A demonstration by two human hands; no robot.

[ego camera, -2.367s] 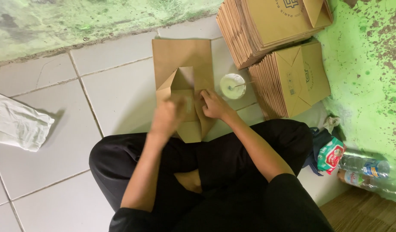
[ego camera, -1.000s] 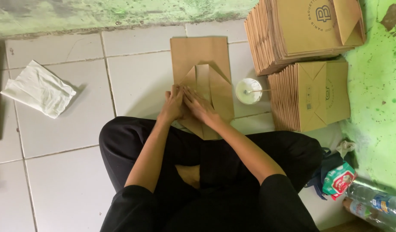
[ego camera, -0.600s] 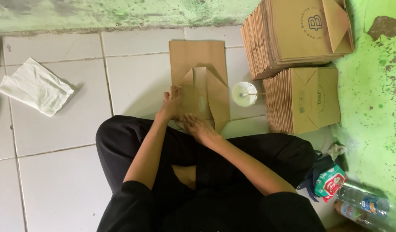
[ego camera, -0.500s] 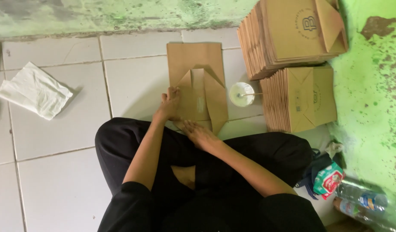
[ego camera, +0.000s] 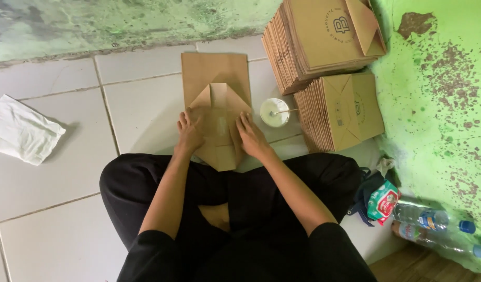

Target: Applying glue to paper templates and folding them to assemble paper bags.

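Observation:
A flat brown paper bag lies on the white floor tiles in front of my crossed legs, its bottom end folded into a diamond shape. My left hand presses flat on the left side of the fold. My right hand presses flat on the right side. Both hands rest with fingers spread on the paper, gripping nothing.
Two stacks of folded brown paper bags stand at the right by the green wall. A small white cup with a stick sits beside the bag. White cloth lies left. Plastic bottles and a packet lie at right.
Both hands moved from folding the bag's flaps to pressing flat on either side of the fold. The right hand came back up from the lower edge onto the paper.

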